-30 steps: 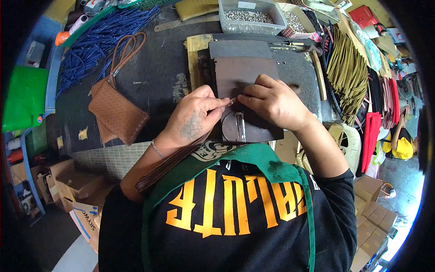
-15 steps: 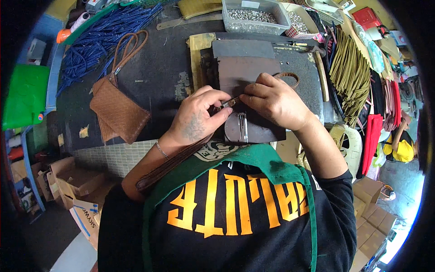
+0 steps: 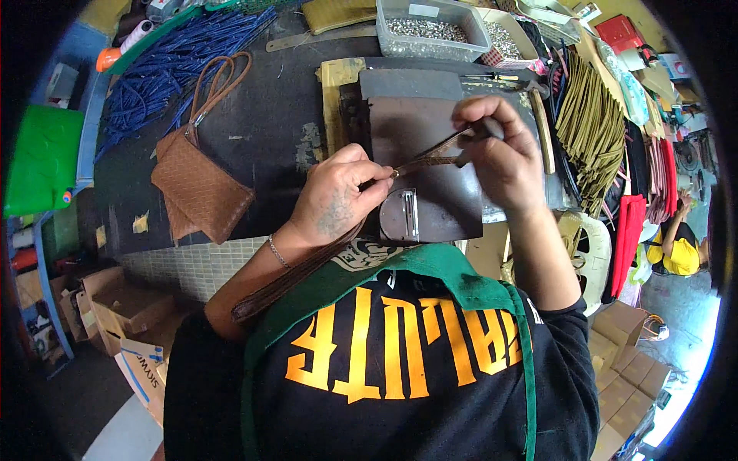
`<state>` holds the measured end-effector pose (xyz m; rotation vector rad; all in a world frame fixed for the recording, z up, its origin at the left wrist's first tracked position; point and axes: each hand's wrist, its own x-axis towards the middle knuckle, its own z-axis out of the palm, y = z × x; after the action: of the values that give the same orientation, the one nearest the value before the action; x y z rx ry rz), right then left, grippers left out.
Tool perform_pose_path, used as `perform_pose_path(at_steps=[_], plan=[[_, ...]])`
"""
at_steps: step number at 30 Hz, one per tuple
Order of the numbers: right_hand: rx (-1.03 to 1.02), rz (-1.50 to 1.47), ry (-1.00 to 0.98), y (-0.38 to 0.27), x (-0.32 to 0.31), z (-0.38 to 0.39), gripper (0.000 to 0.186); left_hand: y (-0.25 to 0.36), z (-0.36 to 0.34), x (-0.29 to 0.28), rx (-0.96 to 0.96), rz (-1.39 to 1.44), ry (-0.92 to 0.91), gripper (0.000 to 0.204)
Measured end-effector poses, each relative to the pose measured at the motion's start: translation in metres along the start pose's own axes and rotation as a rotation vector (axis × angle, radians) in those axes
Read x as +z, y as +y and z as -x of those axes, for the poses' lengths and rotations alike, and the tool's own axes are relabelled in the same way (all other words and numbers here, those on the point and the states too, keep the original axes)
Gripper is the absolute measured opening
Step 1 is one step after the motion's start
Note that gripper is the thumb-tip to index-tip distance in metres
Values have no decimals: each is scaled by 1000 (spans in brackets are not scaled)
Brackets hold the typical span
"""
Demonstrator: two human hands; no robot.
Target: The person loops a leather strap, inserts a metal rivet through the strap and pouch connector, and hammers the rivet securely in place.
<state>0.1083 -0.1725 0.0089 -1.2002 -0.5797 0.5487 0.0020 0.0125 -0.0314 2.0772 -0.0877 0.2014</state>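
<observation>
Head view: narrow brown strap [image 3: 438,160], two strands diverging from gold-toned fitting [image 3: 395,174].

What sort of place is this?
Likely a bag or leather workshop: a thin brown strap runs between the left hand and right hand, a brown pouch lies on the dark worktable, and a clear bin of small shiny pieces stands at its far side.

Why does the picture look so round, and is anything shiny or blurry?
Head view: the fisheye lens bends edges and darkens corners; same head view: the brown board shines, the lower right rim glares white, the right hand looks slightly blurred.
</observation>
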Motion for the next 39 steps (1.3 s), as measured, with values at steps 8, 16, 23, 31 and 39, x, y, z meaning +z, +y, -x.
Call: perform_pose_path(at_steps=[8, 16, 23, 31, 39], plan=[[-142, 316, -59, 39, 34, 5, 12, 1, -1, -1, 8, -26, 16, 13], [-250, 863, -197, 28, 32, 0, 21, 2, -1, -1, -16, -21, 13, 14], [-393, 1013, -422, 18, 42, -7, 23, 0, -1, -2, 2, -34, -1, 14], [-385, 1054, -403, 20, 46, 0, 25, 0, -3, 5, 185, -35, 163, 14], [-423, 867, 91, -6, -13, -27, 62, -12, -7, 4, 272, -87, 57, 14]])
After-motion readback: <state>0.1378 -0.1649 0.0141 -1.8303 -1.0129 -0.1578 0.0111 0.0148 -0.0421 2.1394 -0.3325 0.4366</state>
